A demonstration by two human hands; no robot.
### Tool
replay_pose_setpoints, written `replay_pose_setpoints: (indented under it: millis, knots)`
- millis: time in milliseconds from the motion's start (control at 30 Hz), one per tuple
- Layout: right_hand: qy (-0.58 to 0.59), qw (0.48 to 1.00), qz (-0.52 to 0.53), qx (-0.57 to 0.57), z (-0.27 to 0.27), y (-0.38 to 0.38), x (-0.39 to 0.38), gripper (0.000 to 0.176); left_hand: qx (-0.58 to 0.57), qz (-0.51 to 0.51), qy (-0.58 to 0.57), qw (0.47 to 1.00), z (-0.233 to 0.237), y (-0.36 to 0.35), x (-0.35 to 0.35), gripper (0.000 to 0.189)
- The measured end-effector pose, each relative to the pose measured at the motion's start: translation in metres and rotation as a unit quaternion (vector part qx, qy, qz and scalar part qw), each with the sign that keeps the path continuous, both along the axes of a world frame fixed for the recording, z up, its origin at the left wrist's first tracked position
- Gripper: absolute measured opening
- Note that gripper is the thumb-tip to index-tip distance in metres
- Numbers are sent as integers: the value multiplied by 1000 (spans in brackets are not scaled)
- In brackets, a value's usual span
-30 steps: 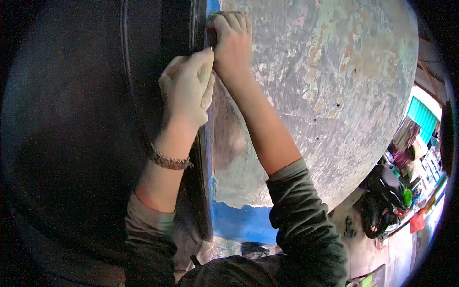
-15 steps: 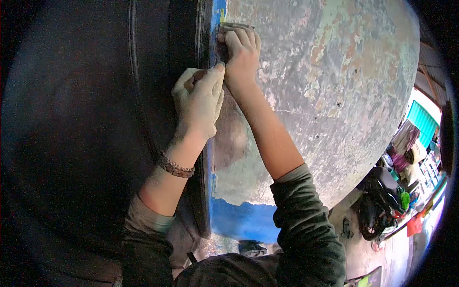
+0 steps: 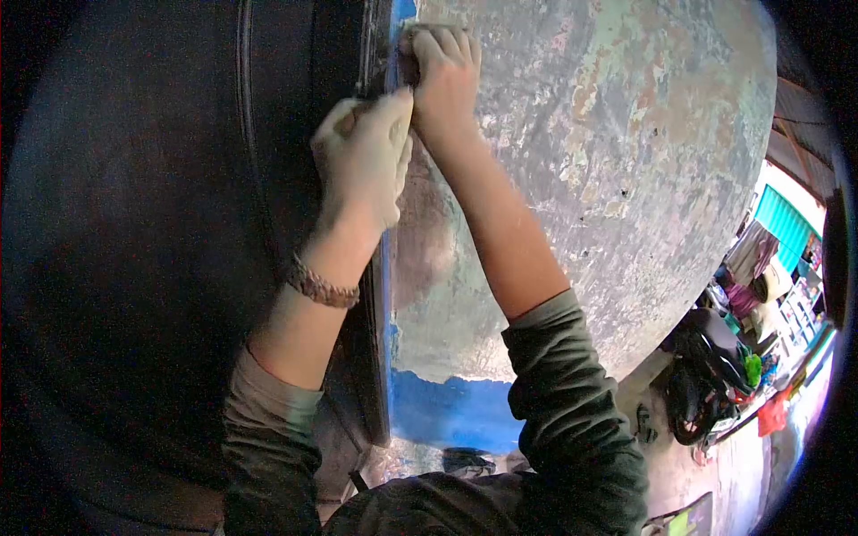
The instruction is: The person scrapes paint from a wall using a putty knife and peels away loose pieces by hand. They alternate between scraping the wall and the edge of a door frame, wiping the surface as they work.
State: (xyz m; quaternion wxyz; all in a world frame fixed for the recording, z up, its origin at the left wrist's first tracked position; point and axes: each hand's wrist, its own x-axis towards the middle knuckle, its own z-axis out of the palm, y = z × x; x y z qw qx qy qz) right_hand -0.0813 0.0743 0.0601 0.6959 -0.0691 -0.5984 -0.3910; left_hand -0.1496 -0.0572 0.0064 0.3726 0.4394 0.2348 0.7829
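Note:
My right hand (image 3: 450, 89) is high on the mottled, patchy wall (image 3: 590, 170), at its left edge. Its fingers are curled over a dark flat piece (image 3: 407, 70), whose kind I cannot make out, pressed against the wall edge. Just below and to the left, my left hand (image 3: 362, 165) is closed and slightly blurred, thumb pointing up along the dark frame (image 3: 377, 384). What its fingers hold, if anything, is hidden. A narrow blue painted strip (image 3: 402, 11) runs between frame and wall.
A large dark panel (image 3: 143, 223) fills the left side. Blue paint (image 3: 456, 411) covers the wall's lower part. To the right stand a parked motorcycle (image 3: 702, 375), hanging cloths (image 3: 751, 255) and a turquoise corrugated sheet (image 3: 784, 219).
Both hands have moved slightly up and to the left along the wall edge. The view has shifted a little. Both hands keep their closed grip.

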Motion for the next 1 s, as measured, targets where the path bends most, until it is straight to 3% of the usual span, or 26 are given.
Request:
replay_pose_setpoints:
  millis: [67, 200, 267, 367, 500, 633, 800, 1000]
  knots:
    - [-8, 1000, 4, -4, -4, 2, 2, 17, -10, 31, -33, 999, -2, 3, 4, 22]
    - [-1, 1000, -9, -24, 20, 5, 0, 13, 19, -3, -4, 1000, 12, 9, -2, 24]
    - [10, 1000, -3, 16, 12, 3, 2, 15, 19, 7, -13, 1000, 8, 7, 1, 25]
    - [-21, 1000, -4, -12, -1, 1, 5, 17, 21, 7, -19, 1000, 5, 8, 1, 20]
    - [-18, 999, -10, -27, 29, 2, 2, 16, 13, 9, 1, 1000, 28, -1, 2, 19]
    - [-15, 1000, 12, 17, 13, 7, 3, 18, 10, 17, -49, 999, 7, 9, 8, 19]
    - [-11, 1000, -4, 16, 44, 3, -1, 16, 41, 37, -17, 998, 36, 7, 5, 21]
    - [-19, 1000, 10, 14, 25, 8, 1, 17, 21, 25, -35, 999, 22, 2, 7, 25]
